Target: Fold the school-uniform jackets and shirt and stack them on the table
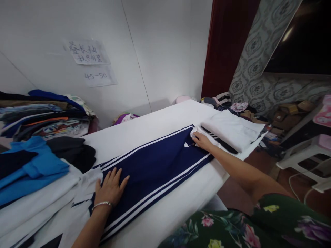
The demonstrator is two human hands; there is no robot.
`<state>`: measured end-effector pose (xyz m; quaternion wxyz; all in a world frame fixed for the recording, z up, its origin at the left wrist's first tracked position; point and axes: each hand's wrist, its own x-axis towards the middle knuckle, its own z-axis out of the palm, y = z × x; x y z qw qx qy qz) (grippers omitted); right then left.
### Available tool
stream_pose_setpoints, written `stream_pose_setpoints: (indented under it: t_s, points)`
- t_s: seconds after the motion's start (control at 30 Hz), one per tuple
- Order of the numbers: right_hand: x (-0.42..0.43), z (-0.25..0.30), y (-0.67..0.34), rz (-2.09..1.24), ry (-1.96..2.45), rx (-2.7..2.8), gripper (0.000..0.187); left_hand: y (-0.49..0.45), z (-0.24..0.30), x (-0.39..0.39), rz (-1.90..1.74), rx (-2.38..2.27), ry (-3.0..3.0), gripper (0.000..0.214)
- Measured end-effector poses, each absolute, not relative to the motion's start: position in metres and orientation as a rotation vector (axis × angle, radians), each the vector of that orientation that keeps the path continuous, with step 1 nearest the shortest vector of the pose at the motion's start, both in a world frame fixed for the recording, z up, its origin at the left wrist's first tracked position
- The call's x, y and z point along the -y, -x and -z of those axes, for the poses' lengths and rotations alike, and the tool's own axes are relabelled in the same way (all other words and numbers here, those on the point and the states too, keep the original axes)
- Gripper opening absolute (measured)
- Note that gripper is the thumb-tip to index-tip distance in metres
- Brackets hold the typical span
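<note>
L hand (110, 187) flat, fingers spread on navy garment (155, 162); R hand (203, 141) fingers pinching its far white edge.

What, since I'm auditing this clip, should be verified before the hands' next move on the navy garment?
1. Left hand flat, palm down, on navy garment: ok.
2. Right hand at the garment's far white end: ok; whether it grips: cannot tell.
3. Cloth smooth between the hands: ok.
4. Striped long side inside the table edge: ok.
5. Folded white garment clear of the right hand: not ok, it lies right beside it.
</note>
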<state>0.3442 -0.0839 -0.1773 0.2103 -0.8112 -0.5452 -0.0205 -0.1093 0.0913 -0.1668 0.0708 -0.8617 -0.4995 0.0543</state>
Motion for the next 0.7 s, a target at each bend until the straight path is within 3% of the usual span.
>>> stream_pose_setpoints:
  t_s: [0.27, 0.5, 0.7]
  points:
    - [0.078, 0.182, -0.312, -0.132, 2.341, 1.794, 0.055, 0.110, 0.166, -0.091, -0.124, 1.527, 2.614, 0.062]
    - [0.108, 0.176, -0.304, -0.289, 2.273, 1.728, 0.053, 0.109, 0.166, -0.091, -0.155, 1.516, 2.593, 0.063]
    - [0.166, 0.178, -0.319, -0.047, 2.228, 1.472, 0.043, 0.110, 0.167, -0.093, -0.145, 1.501, 2.615, 0.061]
